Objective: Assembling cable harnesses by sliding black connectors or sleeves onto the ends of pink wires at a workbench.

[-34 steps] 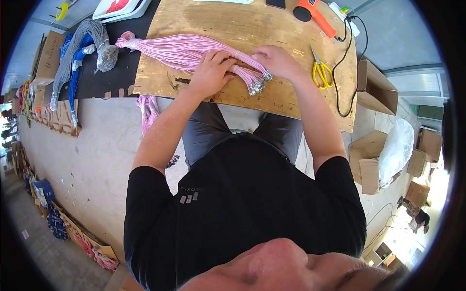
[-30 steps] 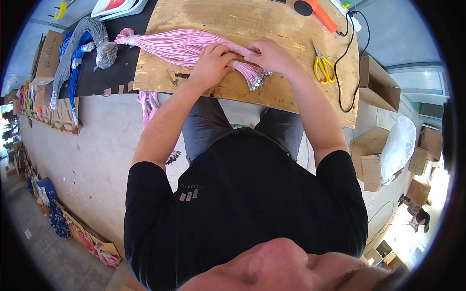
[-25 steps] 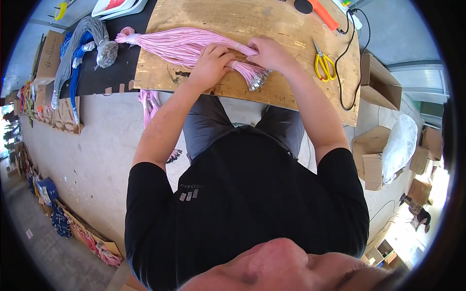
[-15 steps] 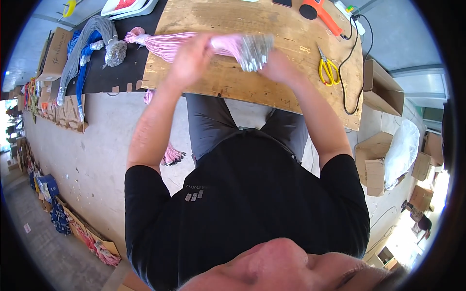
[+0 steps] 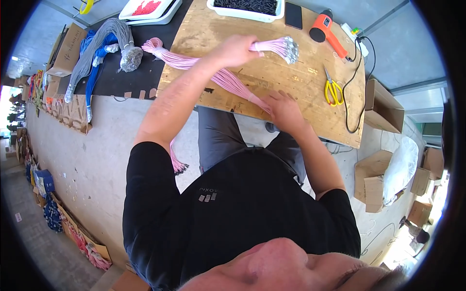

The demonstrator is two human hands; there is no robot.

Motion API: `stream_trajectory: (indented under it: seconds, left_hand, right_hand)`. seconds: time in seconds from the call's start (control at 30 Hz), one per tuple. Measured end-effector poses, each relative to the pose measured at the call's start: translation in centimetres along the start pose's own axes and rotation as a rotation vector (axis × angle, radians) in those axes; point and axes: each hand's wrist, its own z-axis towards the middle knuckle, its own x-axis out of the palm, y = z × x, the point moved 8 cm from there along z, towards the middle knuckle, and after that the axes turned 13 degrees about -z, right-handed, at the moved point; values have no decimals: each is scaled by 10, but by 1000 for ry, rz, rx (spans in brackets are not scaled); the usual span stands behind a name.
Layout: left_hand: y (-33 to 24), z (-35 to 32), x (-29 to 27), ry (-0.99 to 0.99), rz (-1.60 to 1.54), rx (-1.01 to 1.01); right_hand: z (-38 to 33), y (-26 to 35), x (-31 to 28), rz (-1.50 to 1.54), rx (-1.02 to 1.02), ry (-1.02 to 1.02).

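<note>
My left hand [image 5: 237, 51] is closed round one end of a bundle of pink wires [image 5: 232, 83], above the wooden table [image 5: 301, 77]. Silvery tips [image 5: 291, 50] fan out to the right of that fist. Lower and nearer to me, my right hand [image 5: 285, 110] grips another stretch of pink wires close to the table's front edge. From there the wires run up and left, under my left forearm, to a looped end on the black surface. Pink strands with dark tips [image 5: 180, 167] hang below the table edge. My right fingertips are partly hidden.
Yellow-handled scissors [image 5: 334, 92] and an orange heat gun [image 5: 327, 35] with a black cord lie at the right. A phone [image 5: 293, 15] and a white tray [image 5: 279, 17] of small black pieces are at the back. Grey and blue wire bundles [image 5: 104, 36] lie left.
The silvery-tipped end has moved right in my left hand. My right hand has left those tips and come down nearer to me, onto the pink wires.
</note>
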Motion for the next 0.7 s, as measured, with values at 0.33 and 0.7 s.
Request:
stream_trajectory:
  seconds: [0.33, 0.7]
  left_hand:
    - [14, 35, 13, -67, -7, -132]
    - [3, -19, 44, -129, 213, 158]
  right_hand:
    - [38, 17, 24, -51, -50, -15]
    - [88, -47, -81, -357, -69, -146]
